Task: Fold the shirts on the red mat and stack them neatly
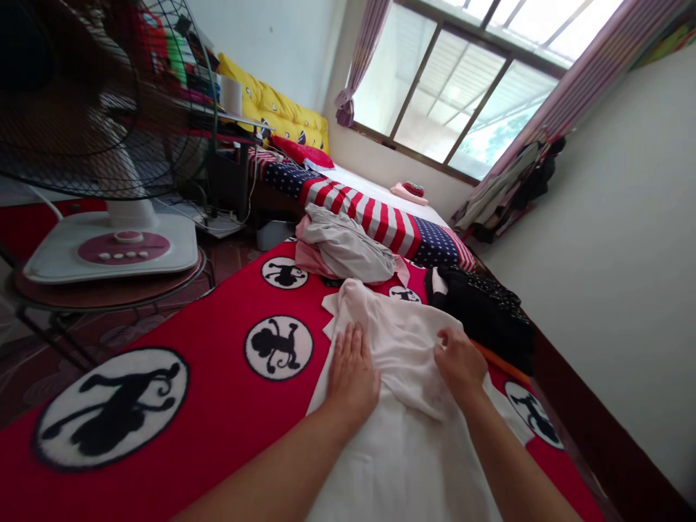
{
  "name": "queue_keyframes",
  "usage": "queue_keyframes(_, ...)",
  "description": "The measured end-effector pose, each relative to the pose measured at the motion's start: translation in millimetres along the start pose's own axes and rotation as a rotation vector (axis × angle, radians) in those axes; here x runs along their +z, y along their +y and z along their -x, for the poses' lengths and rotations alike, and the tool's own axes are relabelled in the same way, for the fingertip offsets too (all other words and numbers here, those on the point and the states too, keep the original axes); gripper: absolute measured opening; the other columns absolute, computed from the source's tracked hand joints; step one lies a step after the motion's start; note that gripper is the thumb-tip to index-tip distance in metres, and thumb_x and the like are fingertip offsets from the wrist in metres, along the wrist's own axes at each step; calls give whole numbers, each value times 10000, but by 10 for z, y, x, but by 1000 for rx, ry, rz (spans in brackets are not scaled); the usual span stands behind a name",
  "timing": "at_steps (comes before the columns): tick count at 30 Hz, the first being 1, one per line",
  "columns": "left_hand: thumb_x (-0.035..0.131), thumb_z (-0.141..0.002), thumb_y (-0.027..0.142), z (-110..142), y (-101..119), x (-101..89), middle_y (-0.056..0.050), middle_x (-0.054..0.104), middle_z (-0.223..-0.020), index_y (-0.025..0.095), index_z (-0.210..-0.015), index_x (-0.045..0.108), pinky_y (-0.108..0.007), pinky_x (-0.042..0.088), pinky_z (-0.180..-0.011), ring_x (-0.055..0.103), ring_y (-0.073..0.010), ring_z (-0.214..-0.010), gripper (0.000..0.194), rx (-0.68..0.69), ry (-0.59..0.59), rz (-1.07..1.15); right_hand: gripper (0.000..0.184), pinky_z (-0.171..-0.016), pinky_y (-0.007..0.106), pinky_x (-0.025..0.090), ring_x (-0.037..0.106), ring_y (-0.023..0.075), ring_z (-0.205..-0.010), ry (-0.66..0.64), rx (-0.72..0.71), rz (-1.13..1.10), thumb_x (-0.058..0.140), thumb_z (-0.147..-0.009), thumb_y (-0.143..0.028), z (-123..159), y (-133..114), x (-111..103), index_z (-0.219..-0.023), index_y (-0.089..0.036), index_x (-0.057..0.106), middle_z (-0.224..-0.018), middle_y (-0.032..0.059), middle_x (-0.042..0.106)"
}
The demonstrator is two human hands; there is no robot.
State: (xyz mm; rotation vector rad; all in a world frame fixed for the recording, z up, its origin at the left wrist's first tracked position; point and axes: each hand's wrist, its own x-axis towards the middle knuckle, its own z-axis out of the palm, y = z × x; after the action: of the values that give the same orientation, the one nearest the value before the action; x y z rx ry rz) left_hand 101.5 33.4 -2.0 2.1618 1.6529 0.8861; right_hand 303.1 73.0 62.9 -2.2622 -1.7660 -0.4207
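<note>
Pinching or merely curling over the white garment (pixel 405 457), the right hand's (pixel 461 362) grip is unclear; the left hand (pixel 353 373) is pressing flat, its grip released. The garment is lying on the red blanket (pixel 217 348).

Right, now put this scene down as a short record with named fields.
Left hand: laid flat on the white cloth garment
Right hand: fingers curled at the garment's right side; whether they grip it is unclear
Garment: thin white cloth garment, spread out, wrinkled under the hands
Surface: red cover with black monkey figures in white circles
Beyond garment: loose heap of light grey and pink cloth
Right of heap: dark pile of black clothes
Far left: white fan with pink control panel, on a round stool
</note>
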Motion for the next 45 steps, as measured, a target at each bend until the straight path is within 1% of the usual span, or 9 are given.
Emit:
queue_keyframes(4, 493, -815, 274, 5, 12, -41, -203, 274, -1523, 23, -1388, 414, -505, 127, -1171, 139, -316, -1443, 631, 2, -26, 19, 259, -786, 333, 428, 609, 226, -885, 78, -330, -255, 505, -831, -331, -188, -614, 39, -998, -175, 626, -1011, 100, 658)
queue_keyframes(10, 561, -731, 167, 39, 27, -157, -159, 135, -1576, 140, -1360, 471, -606, 77, -1134, -3, -365, -1447, 636, -81, 123, 20, 384, -862, 347, 437, 588, 230, -969, -65, -365, -546, 610, -742, -369, -399, -1235, 266, -1057, -150, 616, -1110, 124, 629)
queue_keyframes(15, 575, -735, 144, 9, -4, -227, -154, 179, -1560, 177, -1323, 488, -542, 276, -1092, 205, -364, -1409, 596, -227, 246, 142, 230, -832, 325, 441, 609, 212, -870, -55, -208, -800, 534, -741, -317, -367, -1159, 299, -869, -171, 657, -892, 66, 679)
queue_keyframes(20, 473, -781, 70, -45, -55, -222, -123, 560, -1249, 187, -1293, 488, -407, 415, -1013, 504, -256, -1184, 525, -211, 242, 328, 223, -784, 327, 452, 612, 216, -802, -136, -123, -892, 536, -688, -316, -266, -911, 334, -816, -167, 642, -798, 44, 678)
queue_keyframes(25, 410, -796, 25, 5, 5, -226, -62, 615, -1120, 238, -1152, 599, -349, 473, -903, 545, -229, -1041, 456, 47, 104, 277, 286, -855, 366, 457, 618, 236, -922, -131, -175, -826, 559, -641, -268, -306, -821, 206, -902, -173, 630, -943, 68, 678)
queue_keyframes(31, 443, -810, 67, 30, 26, -192, -77, 637, -1022, 217, -1104, 633, -339, 490, -824, 538, -244, -993, 381, 121, -5, 212, 380, -929, 370, 440, 573, 225, -1047, -9, -569, -625, 589, -753, -305, -390, -1100, -111, -1121, -214, 610, -1178, 84, 594)
queue_keyframes(36, 448, -781, 49, 44, 8, -148, -63, 625, -1036, 232, -1087, 624, -331, 492, -849, 545, -233, -1003, 397, 153, -34, 249, 617, -856, 385, 449, 541, 298, -1111, -98, -505, -267, 693, -707, -426, -499, -1356, -126, -1274, -231, 542, -1216, 115, 585)
queue_keyframes(42, 511, -741, 90, 51, 46, -164, -134, 518, -1232, 177, -1222, 474, -380, 433, -996, 518, -257, -1138, 490, -88, 136, 379, 146, -619, 278, 404, 613, 211, -738, -275, -333, -190, 672, -643, -355, -640, -1253, -43, -662, -210, 671, -701, 49, 667)
queue_keyframes(45, 559, -746, 155, 12, 35, -134, -190, 445, -1356, 104, -1312, 406, -439, 314, -1108, 390, -302, -1303, 589, -193, 174, 419, 225, -524, 245, 354, 556, 159, -588, -236, -217, -446, 596, -667, -391, -639, -1120, -26, -577, -188, 634, -535, 17, 588)
